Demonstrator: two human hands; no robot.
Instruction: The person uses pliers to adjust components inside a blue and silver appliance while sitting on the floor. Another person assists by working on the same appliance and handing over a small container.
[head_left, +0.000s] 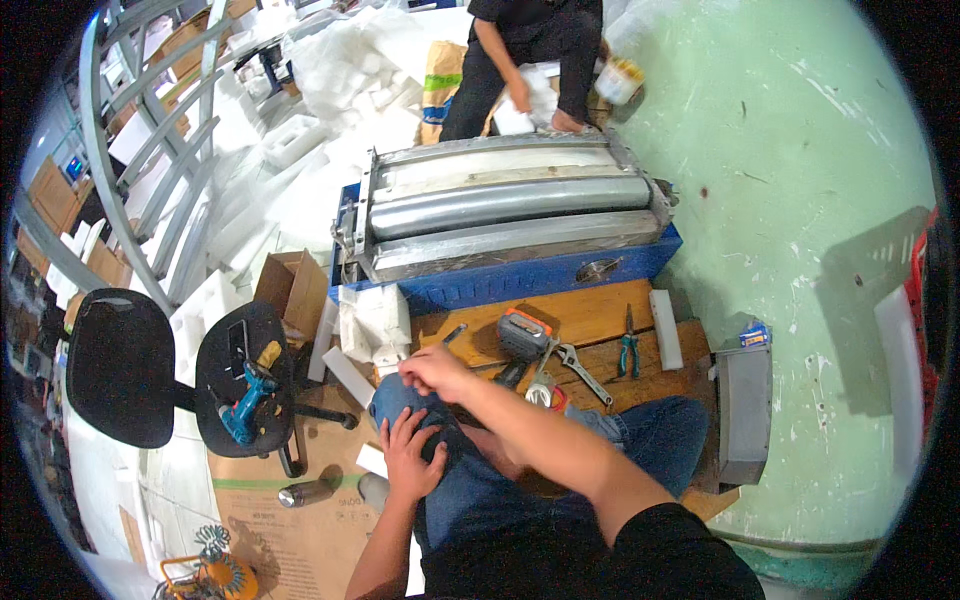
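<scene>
My right hand (437, 373) is closed above my raised left knee. A short dark rod-like piece (455, 333) shows just past its knuckles; whether the fingers hold it I cannot tell. Flat on my jeans, fingers spread, rests my left hand (412, 452). On the wooden boards (470, 318) before me lie a grey and orange power tool (525, 335), an adjustable wrench (585, 375) and blue-handled pliers (629, 345). Beside my right forearm is a red and white round item (545, 393), partly hidden. Behind the boards stands a metal roller machine (510, 207) in a blue frame (530, 285).
Beyond the machine sits another person (520, 60), one hand reaching down, near a paint bucket (619, 80). A black chair (215, 375) at left carries a teal cordless drill (248, 400). A grey metal box (745, 415) stands at right, a metal bottle (306, 492) lies lower left.
</scene>
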